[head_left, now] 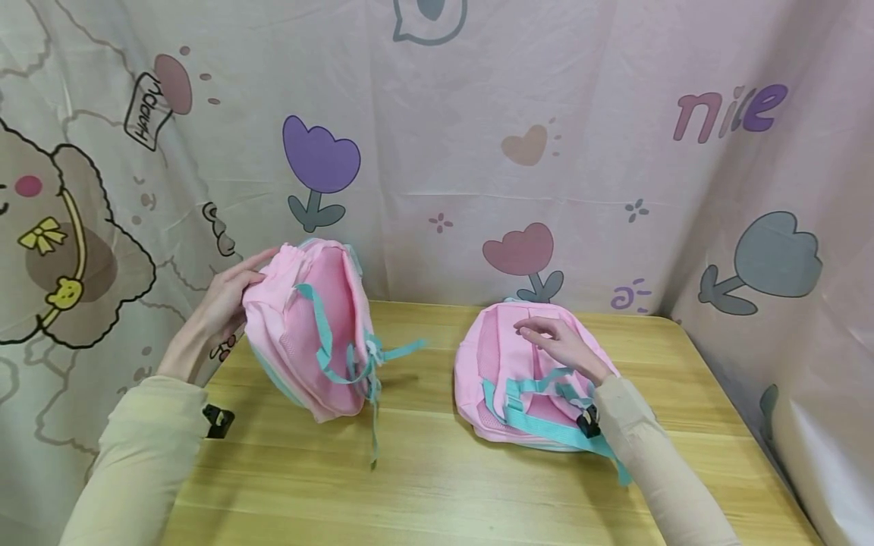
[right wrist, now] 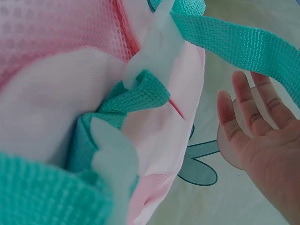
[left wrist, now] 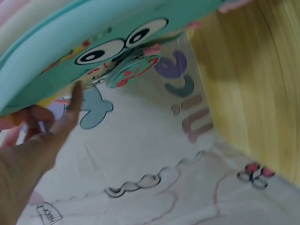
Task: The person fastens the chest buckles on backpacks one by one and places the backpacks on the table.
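Observation:
My left hand [head_left: 228, 296] grips a pink backpack [head_left: 280, 334] by its upper left side, holding it tilted over the left of the table, its back panel and teal straps facing right. In the left wrist view that bag's teal front [left wrist: 61, 79] shows big cartoon eyes and a round tag [left wrist: 133, 72]; a finger of the left hand [left wrist: 37, 145] lies along it. A second pink backpack [head_left: 478, 356] rests straps-up on the right of the table. Over its upper part hovers my right hand [head_left: 563, 345], fingers loosely bent and holding nothing. Teal webbing [right wrist: 225, 42] passes near those fingers in the right wrist view.
Both bags are on or above a wooden table [head_left: 423, 493]. A printed fabric curtain [head_left: 423, 136] with tulips and hearts hangs behind and along the sides. One loose teal strap [head_left: 374, 440] dangles from the left bag.

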Available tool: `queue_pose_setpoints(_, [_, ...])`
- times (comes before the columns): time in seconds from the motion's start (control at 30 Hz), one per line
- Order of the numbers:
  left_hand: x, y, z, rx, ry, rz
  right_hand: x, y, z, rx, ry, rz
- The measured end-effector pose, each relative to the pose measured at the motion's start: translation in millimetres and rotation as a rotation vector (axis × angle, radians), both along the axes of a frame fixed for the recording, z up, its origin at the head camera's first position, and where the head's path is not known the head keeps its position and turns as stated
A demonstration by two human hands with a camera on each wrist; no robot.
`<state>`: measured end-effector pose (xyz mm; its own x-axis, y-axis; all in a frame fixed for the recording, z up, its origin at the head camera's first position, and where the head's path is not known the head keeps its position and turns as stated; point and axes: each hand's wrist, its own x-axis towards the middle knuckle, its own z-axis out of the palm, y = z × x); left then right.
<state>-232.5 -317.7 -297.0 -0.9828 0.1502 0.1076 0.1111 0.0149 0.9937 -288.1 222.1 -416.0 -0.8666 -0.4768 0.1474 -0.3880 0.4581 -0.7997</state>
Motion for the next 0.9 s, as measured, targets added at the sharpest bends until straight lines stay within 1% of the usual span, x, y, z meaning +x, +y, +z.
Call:
queue_pose_setpoints(0.07, [1.6, -2.4, 4.2, -0.14, -0.044, 0.047, -0.4, 0.3, -0.8, 0.006, 0.009, 0.003])
queue_pose_setpoints(0.13, [2.7, -3.8, 8.1, -0.289, -0.071, 0.066, -0.3, 0.3, -1.4, 0.015, 0.015, 0.004])
queue_pose_setpoints(0.2, [3.5, -3.8, 11.7, -0.413, -0.098, 0.088, 0.2, 0.2, -1.7, 0.021, 0.014, 0.0])
queue_pose_setpoints(0.27, [4.7, -4.4, 14.8, -0.499, -0.103, 0.089, 0.6, 0.2, -2.0, 0.029, 0.019, 0.002])
queue_pose_setpoints(0.33, [6.5, -5.8, 17.6, -0.565, -0.097, 0.083, 0.8, -0.1, -1.9, 0.032, 0.024, 0.004])
queue_pose_setpoints(0.4, [7.9, -7.8, 19.9, -0.63, -0.078, 0.093, 0.4, -0.5, -1.8, 0.025, 0.025, 0.009])
queue_pose_setpoints(0.43, [8.5, -9.5, 20.8, -0.657, -0.067, 0.087, 0.3, -0.4, -1.6, 0.025, 0.025, 0.013])
queue_pose_setpoints(0.5, [9.7, -11.3, 21.8, -0.724, -0.041, 0.101, 0.3, -0.8, -1.3, 0.024, 0.014, 0.012])
queue_pose_setpoints(0.57, [10.4, -13.2, 20.8, -0.768, -0.023, 0.116, 1.1, -1.7, -0.9, 0.028, 0.003, 0.011])
queue_pose_setpoints(0.67, [10.5, -16.4, 17.3, -0.785, -0.018, 0.126, 2.8, -2.6, -0.5, 0.036, -0.015, 0.0])
queue_pose_setpoints(0.8, [9.6, -25.1, 8.6, -0.784, -0.025, 0.103, 3.3, -2.4, -0.8, 0.033, -0.027, -0.005])
queue_pose_setpoints(0.9, [9.5, -32.0, -3.7, -0.766, -0.036, 0.067, 3.2, -2.2, -1.4, 0.028, -0.028, -0.005])
